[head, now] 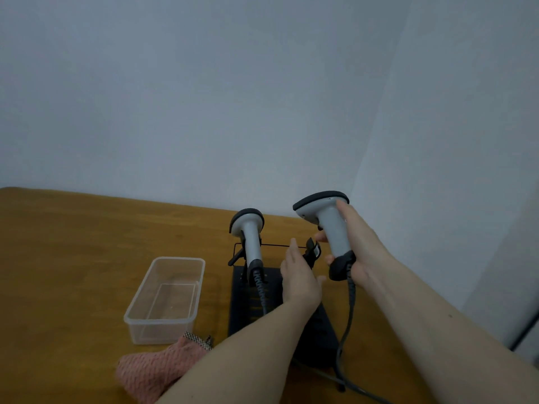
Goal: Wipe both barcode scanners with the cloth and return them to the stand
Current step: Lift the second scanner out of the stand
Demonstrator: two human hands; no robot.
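Right hand (pixel 360 246): grips the grey pistol-shaped barcode scanner (pixel 326 220).
Left hand (pixel 300 275): fingers spread, empty.
Risk: its trailing cable could snag the black stand (pixel 320 330).

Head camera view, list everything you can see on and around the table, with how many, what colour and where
Barcode scanners: 2, grey with black heads; one seated in the stand, one held above the stand's right side.
Stand: 1, black, on the table right of centre.
Cables: 2, dark; one coiled, hanging from the seated scanner, one from the held scanner.
Container: 1, clear plastic, left of the stand.
Cloth: 1, pink, at the table's near edge, in front of the container.
Table: 1, brown wood.
Wall: pale grey, behind.
Left hand: open, over the stand by its right cradle.
Right hand: grips the held scanner's handle.
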